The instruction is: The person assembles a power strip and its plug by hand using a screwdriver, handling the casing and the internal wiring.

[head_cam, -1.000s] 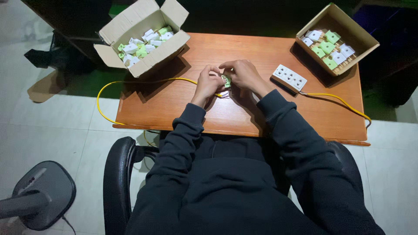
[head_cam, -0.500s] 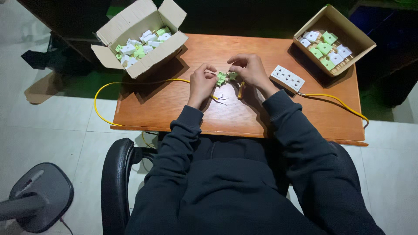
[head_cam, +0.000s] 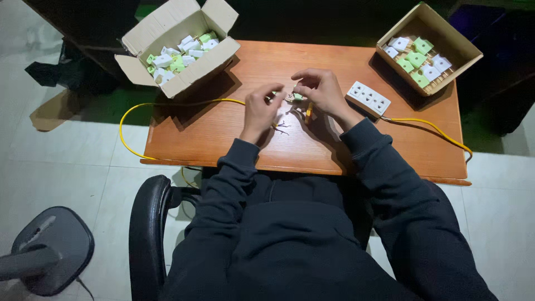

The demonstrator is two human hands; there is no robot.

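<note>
Green-and-white plug (head_cam: 294,97), small, pinched between both hands.

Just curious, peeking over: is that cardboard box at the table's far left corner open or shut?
Open. The cardboard box has its flaps folded outward, and a pile of white and green plugs shows inside it.

Wooden table (head_cam: 223,139) with an open cardboard box (head_cam: 167,83) of plugs at each far corner; second box (head_cam: 446,72). Black office chair (head_cam: 147,223), grey fan base (head_cam: 53,248), tiled floor (head_cam: 67,161).
</note>
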